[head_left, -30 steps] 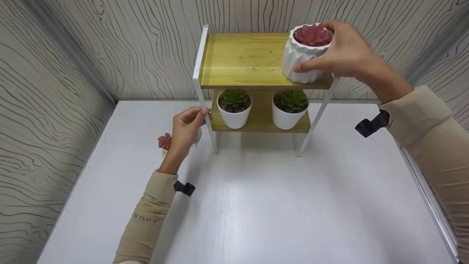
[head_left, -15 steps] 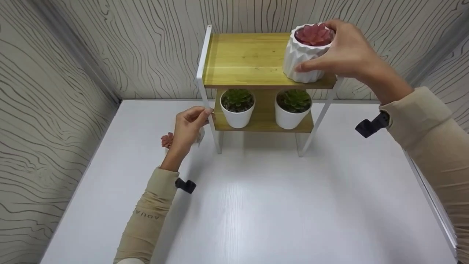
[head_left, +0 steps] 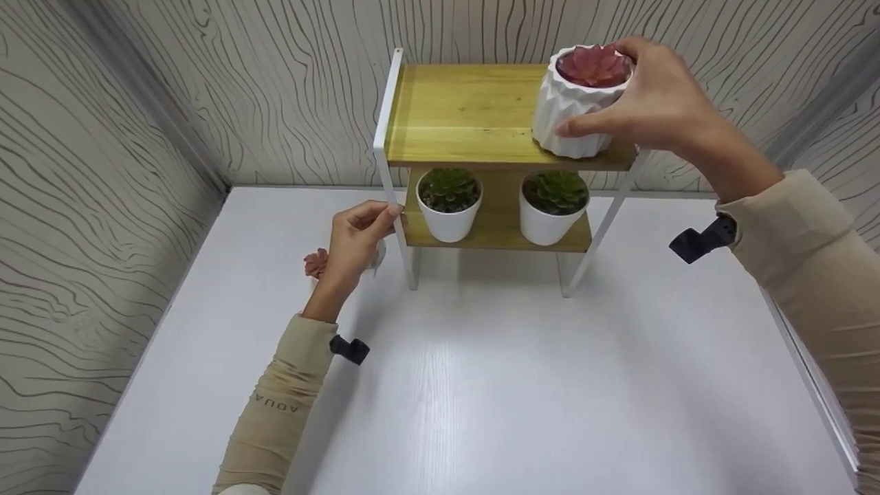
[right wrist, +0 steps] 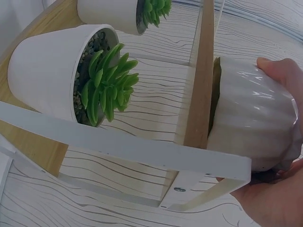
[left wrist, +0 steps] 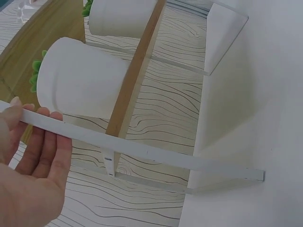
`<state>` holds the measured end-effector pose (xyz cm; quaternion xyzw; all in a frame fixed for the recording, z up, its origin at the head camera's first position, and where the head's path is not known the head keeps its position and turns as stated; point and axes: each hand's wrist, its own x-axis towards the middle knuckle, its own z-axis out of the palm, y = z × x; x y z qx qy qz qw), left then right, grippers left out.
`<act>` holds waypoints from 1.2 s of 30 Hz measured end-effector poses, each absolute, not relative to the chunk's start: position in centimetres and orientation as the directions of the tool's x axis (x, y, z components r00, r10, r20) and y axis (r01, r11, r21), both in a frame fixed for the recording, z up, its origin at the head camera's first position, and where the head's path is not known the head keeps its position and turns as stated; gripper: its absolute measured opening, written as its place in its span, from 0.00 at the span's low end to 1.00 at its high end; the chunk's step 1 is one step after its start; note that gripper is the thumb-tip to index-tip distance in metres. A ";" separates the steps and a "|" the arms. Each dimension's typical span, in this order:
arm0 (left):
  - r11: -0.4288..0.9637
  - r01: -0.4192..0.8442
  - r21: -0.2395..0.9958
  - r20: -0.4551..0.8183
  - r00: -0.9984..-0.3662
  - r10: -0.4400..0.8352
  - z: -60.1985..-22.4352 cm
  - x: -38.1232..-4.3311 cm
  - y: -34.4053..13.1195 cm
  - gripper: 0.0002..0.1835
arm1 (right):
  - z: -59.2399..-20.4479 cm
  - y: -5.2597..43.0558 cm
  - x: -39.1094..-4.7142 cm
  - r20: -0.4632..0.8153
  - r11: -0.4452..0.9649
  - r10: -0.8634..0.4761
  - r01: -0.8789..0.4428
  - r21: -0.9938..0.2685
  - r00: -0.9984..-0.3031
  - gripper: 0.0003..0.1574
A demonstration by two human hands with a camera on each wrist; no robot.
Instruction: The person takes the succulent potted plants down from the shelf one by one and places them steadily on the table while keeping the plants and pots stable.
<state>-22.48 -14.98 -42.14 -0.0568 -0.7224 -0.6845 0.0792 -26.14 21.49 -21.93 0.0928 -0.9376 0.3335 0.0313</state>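
Note:
On the right end of the top wooden shelf (head_left: 460, 110) stands a white ridged pot (head_left: 570, 113) with a red succulent (head_left: 594, 65) in it. My right hand (head_left: 663, 103) grips this pot, thumb in front and fingers round the back; the right wrist view shows its glossy side (right wrist: 251, 113) on the board. With thumb and fingers, my left hand (head_left: 357, 237) pinches the white metal leg (left wrist: 142, 150) at the rack's left side. Two smooth white pots (head_left: 450, 221) (head_left: 546, 223) with green succulents stand on the lower shelf (head_left: 498, 234).
Behind my left wrist, a small reddish succulent (head_left: 316, 262) shows on the white table (head_left: 467, 385), partly hidden by the hand. Line-patterned walls (head_left: 309, 103) close off the back and sides. The rack's right leg (head_left: 605, 227) stands on the table.
The whole scene has shifted slightly right in the head view. Both hands keep their holds, and the pot stays at the same spot on the top shelf.

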 end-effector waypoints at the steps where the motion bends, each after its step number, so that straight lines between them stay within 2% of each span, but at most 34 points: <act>1: 0.058 0.191 0.980 0.192 -0.981 -0.027 -42.1 -22.5 -15.0 0.10 | -21.9 21.5 -26.1 0.122 0.758 -0.155 -0.198 -0.622 -0.980 0.68; 22: 0.058 0.183 0.981 0.185 -0.982 -0.032 -42.4 -22.4 -15.1 0.08 | -20.9 21.9 -23.2 0.214 0.718 -0.208 -0.298 -0.629 -0.954 0.63; 36: 0.058 0.176 0.983 0.177 -0.984 -0.012 -42.2 -22.6 -14.8 0.10 | -21.1 23.8 -21.0 0.266 0.697 -0.174 -0.309 -0.647 -0.948 0.62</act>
